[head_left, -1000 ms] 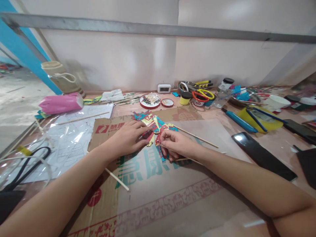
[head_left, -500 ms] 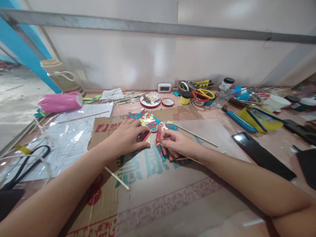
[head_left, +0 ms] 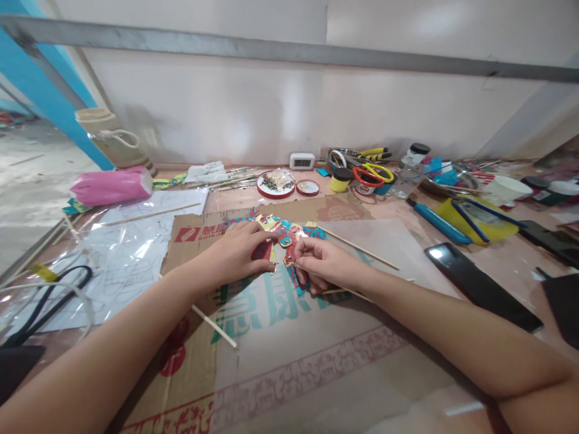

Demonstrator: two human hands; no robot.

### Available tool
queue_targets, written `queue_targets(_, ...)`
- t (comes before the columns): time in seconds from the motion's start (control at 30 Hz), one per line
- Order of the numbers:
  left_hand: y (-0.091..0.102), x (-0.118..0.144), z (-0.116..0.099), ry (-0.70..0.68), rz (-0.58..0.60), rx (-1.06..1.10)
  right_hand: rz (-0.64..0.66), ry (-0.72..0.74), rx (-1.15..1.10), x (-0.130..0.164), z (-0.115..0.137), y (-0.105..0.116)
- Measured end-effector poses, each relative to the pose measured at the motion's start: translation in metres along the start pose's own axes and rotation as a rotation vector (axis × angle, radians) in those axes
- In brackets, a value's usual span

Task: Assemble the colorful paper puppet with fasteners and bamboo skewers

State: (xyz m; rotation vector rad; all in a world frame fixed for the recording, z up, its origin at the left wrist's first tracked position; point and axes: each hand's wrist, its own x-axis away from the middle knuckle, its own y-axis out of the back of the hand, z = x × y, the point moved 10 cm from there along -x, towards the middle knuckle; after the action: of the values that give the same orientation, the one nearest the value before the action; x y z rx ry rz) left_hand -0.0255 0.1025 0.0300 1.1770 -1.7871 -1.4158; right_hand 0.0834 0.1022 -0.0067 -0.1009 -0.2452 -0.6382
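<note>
A colourful flat puppet figure [head_left: 284, 234] in red, teal and gold lies on a sheet of printed cardboard [head_left: 280, 337]. My left hand [head_left: 235, 253] presses on the figure's left part with the fingers pinched on it. My right hand [head_left: 323, 262] pinches a red piece of the same figure at its right side, and a thin wooden stick [head_left: 357, 247] runs out from under that hand towards the right. Both hands cover the figure's lower part.
A loose stick [head_left: 215, 327] lies by my left forearm. Clear plastic over printed sheets [head_left: 131, 253] lies left, with a pink roll [head_left: 111, 187]. Along the wall stand a small clock [head_left: 301, 161], round bead dishes [head_left: 275, 184], scissors [head_left: 373, 173] and jars. A black phone [head_left: 482, 283] lies right.
The puppet figure has been drawn in and folded lower under my hands. My left hand has shifted slightly right onto it. My right hand has stayed in place.
</note>
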Motion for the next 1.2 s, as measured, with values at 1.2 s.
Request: queue_targets(1.2,-0.024,0.003,-0.004,0.381,-0.047,0.956,-0.209,0.200,0.094,0.012,0.015,0.010)
